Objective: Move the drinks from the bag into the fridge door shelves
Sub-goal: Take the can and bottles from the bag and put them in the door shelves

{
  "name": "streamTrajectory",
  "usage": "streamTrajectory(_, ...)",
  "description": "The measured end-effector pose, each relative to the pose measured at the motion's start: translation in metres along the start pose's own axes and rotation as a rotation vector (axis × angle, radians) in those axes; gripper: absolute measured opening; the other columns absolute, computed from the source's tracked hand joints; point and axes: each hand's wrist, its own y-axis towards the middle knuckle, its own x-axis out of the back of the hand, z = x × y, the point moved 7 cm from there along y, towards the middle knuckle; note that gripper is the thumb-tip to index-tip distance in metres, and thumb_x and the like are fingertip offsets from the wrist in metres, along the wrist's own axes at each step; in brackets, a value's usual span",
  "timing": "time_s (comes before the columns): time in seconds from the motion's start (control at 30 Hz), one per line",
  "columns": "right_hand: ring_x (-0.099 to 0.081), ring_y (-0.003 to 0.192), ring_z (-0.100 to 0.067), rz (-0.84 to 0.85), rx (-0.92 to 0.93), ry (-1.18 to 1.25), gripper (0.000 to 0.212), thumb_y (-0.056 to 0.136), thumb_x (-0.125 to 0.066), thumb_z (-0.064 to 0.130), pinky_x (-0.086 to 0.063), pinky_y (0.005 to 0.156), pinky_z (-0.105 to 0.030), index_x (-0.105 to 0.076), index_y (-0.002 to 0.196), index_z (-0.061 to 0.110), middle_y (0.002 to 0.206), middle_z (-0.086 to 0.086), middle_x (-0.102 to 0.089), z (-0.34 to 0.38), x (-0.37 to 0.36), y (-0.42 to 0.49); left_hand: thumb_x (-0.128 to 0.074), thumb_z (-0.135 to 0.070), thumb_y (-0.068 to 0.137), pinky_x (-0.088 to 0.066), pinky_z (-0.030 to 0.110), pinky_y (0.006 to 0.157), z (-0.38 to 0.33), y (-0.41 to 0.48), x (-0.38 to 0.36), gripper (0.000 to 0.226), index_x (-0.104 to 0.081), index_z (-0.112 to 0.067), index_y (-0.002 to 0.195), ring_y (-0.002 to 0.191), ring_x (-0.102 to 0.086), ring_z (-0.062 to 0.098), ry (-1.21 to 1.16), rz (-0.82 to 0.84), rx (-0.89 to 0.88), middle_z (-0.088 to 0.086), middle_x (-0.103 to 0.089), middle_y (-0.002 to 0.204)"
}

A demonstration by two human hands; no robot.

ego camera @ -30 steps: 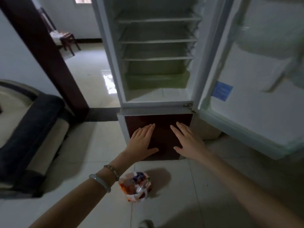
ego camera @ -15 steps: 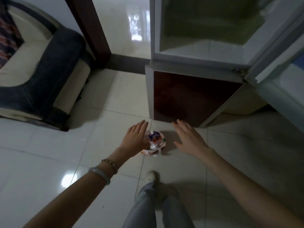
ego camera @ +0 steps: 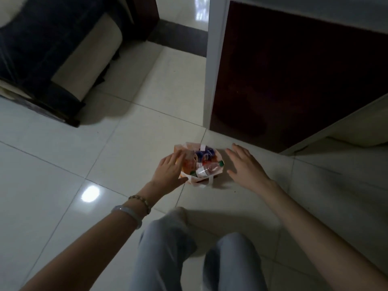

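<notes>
Glossy pale tiled floor (ego camera: pixel 117 143), dark red flat lower fridge door (ego camera: pixel 283 70) far right, small crinkled open-topped plastic bag (ego camera: pixel 195 181) holding clear bottles (ego camera: pixel 206 169) on open floor, left hand (ego camera: pixel 170 171) spread touching its left rim, right hand (ego camera: pixel 245 166) spread just beside, empty.

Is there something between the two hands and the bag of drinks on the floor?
Nothing visible. The bag stands open on the tiles, the left hand at its left edge, the right hand just right of it.
</notes>
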Motion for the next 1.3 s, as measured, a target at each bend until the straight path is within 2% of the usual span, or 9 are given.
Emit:
streamTrajectory(0.2,-0.011,0.144,-0.024,-0.001,0.082,-0.071,0.065,0.088,-0.059,0.018,-0.015,0.115,-0.035,-0.027,0.145,0.017,0.156,-0.009,-0.015,-0.042,-0.114,0.097,-0.061,-0.037,0.086,-0.017,0.042,0.116,0.033,0.082,-0.097,0.081,-0.014,-0.01,0.147,0.143,-0.018,0.03,0.137,-0.019,-0.125,0.014,-0.02,0.155)
streamTrajectory(0.3,-0.013,0.143,-0.025,-0.037,0.125,-0.156,0.063,0.089,-0.058,0.019,-0.015,0.115,-0.035,-0.028,0.145,0.019,0.156,-0.01,-0.016,-0.058,-0.157,0.134,-0.058,-0.036,0.088,-0.015,0.042,0.116,0.048,0.125,-0.143,0.076,-0.017,-0.009,0.146,0.143,-0.014,0.029,0.205,-0.021,-0.078,0.014,-0.018,0.155)
streamTrajectory(0.47,-0.013,0.144,-0.025,-0.059,0.14,-0.198,0.067,0.089,-0.056,0.017,-0.017,0.116,-0.039,-0.023,0.146,0.023,0.156,-0.009,-0.016,-0.082,-0.201,0.176,-0.055,-0.044,0.088,-0.012,0.044,0.116,0.039,0.182,-0.223,0.078,-0.016,-0.013,0.147,0.143,-0.017,0.028,0.066,-0.035,-0.07,0.011,-0.02,0.155)
streamTrajectory(0.67,-0.018,0.142,-0.027,-0.09,0.144,-0.178,0.064,0.087,-0.058,0.014,-0.019,0.115,-0.034,-0.028,0.144,0.015,0.154,-0.014,-0.022,-0.106,-0.214,0.176,-0.05,-0.049,0.088,-0.025,0.044,0.112,-0.001,0.216,-0.288,0.065,-0.032,-0.016,0.141,0.135,-0.033,0.028,-0.089,0.032,-0.151,0.009,-0.036,0.147)
streamTrajectory(0.83,-0.024,0.14,-0.03,-0.142,0.142,-0.11,0.058,0.085,-0.061,0.012,-0.025,0.113,-0.038,-0.039,0.139,0.015,0.151,-0.016,-0.029,-0.123,-0.211,0.166,-0.056,-0.046,0.084,-0.043,0.046,0.098,-0.012,0.242,-0.314,0.056,-0.04,-0.018,0.129,0.115,-0.054,0.031,-0.164,0.191,-0.109,0.009,-0.054,0.127)
streamTrajectory(0.97,-0.021,0.141,-0.027,-0.16,0.128,-0.079,0.058,0.086,-0.06,0.015,-0.025,0.115,-0.039,-0.038,0.139,0.016,0.152,-0.013,-0.027,-0.133,-0.214,0.164,-0.069,-0.036,0.079,-0.038,0.043,0.105,-0.014,0.245,-0.313,0.07,-0.038,-0.016,0.138,0.125,-0.046,0.029,-0.251,0.298,-0.098,0.01,-0.046,0.138)
streamTrajectory(1.07,-0.019,0.142,-0.023,-0.16,0.114,-0.011,0.061,0.088,-0.058,0.016,-0.017,0.114,-0.032,-0.031,0.143,0.016,0.154,-0.01,-0.024,-0.135,-0.218,0.158,-0.063,-0.034,0.084,-0.042,0.042,0.101,-0.003,0.238,-0.299,0.061,-0.039,-0.013,0.136,0.119,-0.051,0.029,-0.234,0.241,-0.098,0.012,-0.052,0.132)
streamTrajectory(1.17,-0.023,0.141,-0.021,-0.185,0.166,0.04,0.064,0.088,-0.059,0.017,-0.013,0.112,-0.024,-0.029,0.144,0.014,0.153,-0.007,-0.026,-0.126,-0.223,0.15,-0.051,-0.024,0.093,-0.044,0.039,0.098,0.011,0.228,-0.274,0.057,-0.025,-0.012,0.142,0.112,-0.058,0.029,-0.112,0.162,-0.157,0.015,-0.055,0.128)
streamTrajectory(1.3,-0.022,0.141,-0.017,-0.128,0.203,0.134,0.068,0.089,-0.059,0.021,-0.011,0.108,-0.019,-0.023,0.146,0.014,0.154,-0.003,-0.023,-0.107,-0.235,0.146,-0.064,-0.031,0.084,-0.042,0.033,0.098,0.034,0.21,-0.237,0.071,-0.025,-0.017,0.142,0.114,-0.055,0.026,-0.177,0.08,-0.126,0.01,-0.053,0.13)
